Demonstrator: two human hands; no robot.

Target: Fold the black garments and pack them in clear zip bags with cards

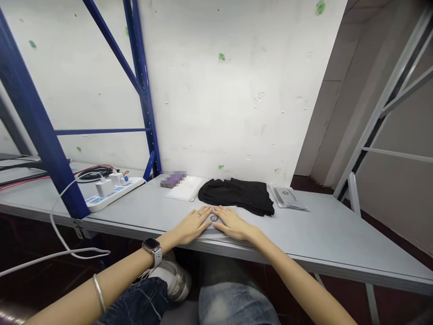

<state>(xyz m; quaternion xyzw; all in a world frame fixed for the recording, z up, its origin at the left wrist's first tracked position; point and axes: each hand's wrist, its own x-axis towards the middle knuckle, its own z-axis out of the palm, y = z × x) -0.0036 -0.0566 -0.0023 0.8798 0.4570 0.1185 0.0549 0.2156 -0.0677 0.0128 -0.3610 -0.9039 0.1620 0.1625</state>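
Observation:
My left hand (192, 225) and my right hand (235, 223) lie flat, fingers stretched out, on a thin grey package (214, 231) at the table's front edge. A dark round logo shows on it between my fingertips, and my palms hide most of the rest. Just behind it rests a pile of folded black cloth (237, 194), perhaps socks. To the right is a flat grey packet in clear plastic (289, 197), with a similar round logo and lettering. Neither hand grips anything.
White sheets or bags (186, 188) and a purple, partly blurred item (173, 179) lie at the back left. A white power strip (117, 194) with plugged-in chargers and a trailing white cable (56, 221) stands beside a blue rack post (43, 122). A white wall (223, 90) rises behind.

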